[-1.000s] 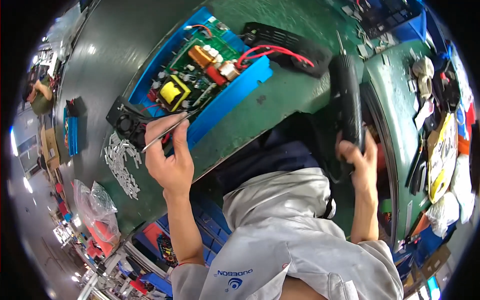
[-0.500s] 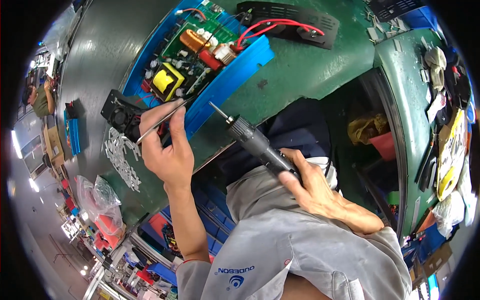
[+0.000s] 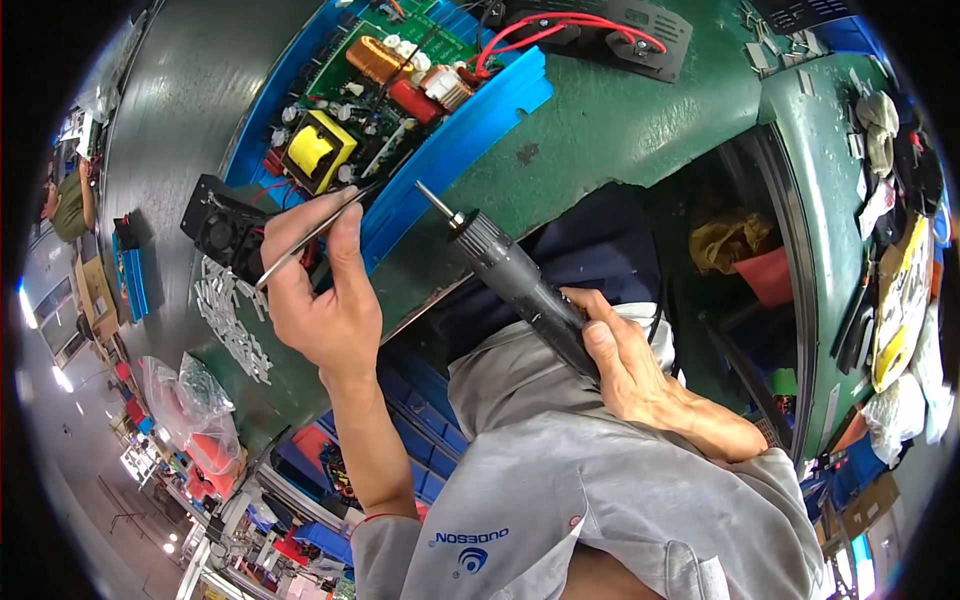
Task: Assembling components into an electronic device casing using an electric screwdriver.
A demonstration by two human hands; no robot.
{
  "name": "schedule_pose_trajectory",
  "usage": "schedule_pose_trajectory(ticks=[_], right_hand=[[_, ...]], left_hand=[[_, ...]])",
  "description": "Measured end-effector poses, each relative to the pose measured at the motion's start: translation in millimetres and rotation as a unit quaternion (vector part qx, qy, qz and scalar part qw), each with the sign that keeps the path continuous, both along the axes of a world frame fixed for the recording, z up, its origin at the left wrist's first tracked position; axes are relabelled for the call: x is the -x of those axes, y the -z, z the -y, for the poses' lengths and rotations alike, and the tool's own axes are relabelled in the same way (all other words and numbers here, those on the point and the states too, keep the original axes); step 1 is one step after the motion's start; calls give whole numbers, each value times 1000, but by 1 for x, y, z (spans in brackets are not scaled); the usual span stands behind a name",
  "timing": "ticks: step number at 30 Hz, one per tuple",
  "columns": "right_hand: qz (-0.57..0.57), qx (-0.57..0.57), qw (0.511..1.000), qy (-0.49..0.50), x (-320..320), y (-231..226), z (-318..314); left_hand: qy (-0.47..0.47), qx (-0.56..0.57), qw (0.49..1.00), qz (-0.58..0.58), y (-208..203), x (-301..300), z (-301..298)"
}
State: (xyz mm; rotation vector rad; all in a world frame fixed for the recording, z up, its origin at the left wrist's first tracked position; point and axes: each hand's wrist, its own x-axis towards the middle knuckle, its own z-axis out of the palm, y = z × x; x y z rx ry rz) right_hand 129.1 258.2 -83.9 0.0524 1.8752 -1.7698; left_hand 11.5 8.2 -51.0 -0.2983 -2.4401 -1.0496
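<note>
My left hand (image 3: 325, 290) is closed in a pinch round a pair of thin metal tweezers (image 3: 303, 243), their tip at the near edge of a blue metal case (image 3: 455, 150). Inside that case lies a green circuit board (image 3: 335, 72) with a yellow transformer (image 3: 312, 150), a copper coil (image 3: 377, 60) and a red capacitor (image 3: 412, 101). My right hand (image 3: 630, 370) grips a black electric screwdriver (image 3: 515, 280). Its bit points up and left, apart from the case. Beside my left fingers stands a black end plate with a fan (image 3: 222, 232).
Small pale metal strips (image 3: 230, 320) lie in a heap on the green bench (image 3: 600, 130). A black panel (image 3: 640, 55) with red wires rests at the far side. Clear plastic bags (image 3: 190, 400) sit at the left. Farther left, another person (image 3: 72, 205) is beside a second blue case (image 3: 133, 280).
The blue case and most of the bench appear slightly farther left and up. My left hand, with the tweezers, sits slightly left; my right thumb has shifted on the screwdriver.
</note>
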Motion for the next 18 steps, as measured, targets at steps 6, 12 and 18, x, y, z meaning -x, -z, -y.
schedule_pose_trajectory(ticks=[6,12,18], right_hand=[[60,3,997,-42,11,-10,-4],[202,184,962,-15,7,6,-11],[273,225,935,-8,13,-1,-15]], left_hand=[[-7,-1,1000,2,-6,-2,4],[24,19,1000,5,-10,-4,0],[8,-8,1000,6,-8,-7,5]])
